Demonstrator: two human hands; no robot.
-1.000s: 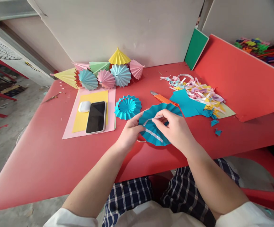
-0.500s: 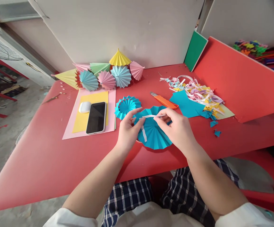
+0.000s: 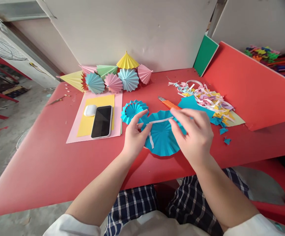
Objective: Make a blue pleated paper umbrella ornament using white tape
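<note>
A round pleated blue paper fan [image 3: 163, 141] lies spread out in front of me, at the table's near side. My left hand [image 3: 136, 132] pinches its upper left edge between thumb and fingers, at the left end of a narrow white strip [image 3: 160, 121]. This strip runs over the upper part of the fan toward my right hand [image 3: 191, 134], whose thumb and forefinger are around its right end. A second, short white strip [image 3: 151, 141] lies on the fan's left side. Beside my left hand sits another pleated blue paper piece [image 3: 130, 111], ring-shaped.
Behind the fan lies an orange utility knife [image 3: 168, 104], partly covered by my right hand. Paper scraps [image 3: 206, 96] and blue paper [image 3: 190, 102] are at the right. At left, a phone [image 3: 102, 121] and white case [image 3: 90, 110] rest on coloured sheets. Paper umbrellas [image 3: 129, 80] line the back.
My right hand has moved right along the white strip, away from my left hand. More of the strip shows between them. My left hand keeps its pinch.
</note>
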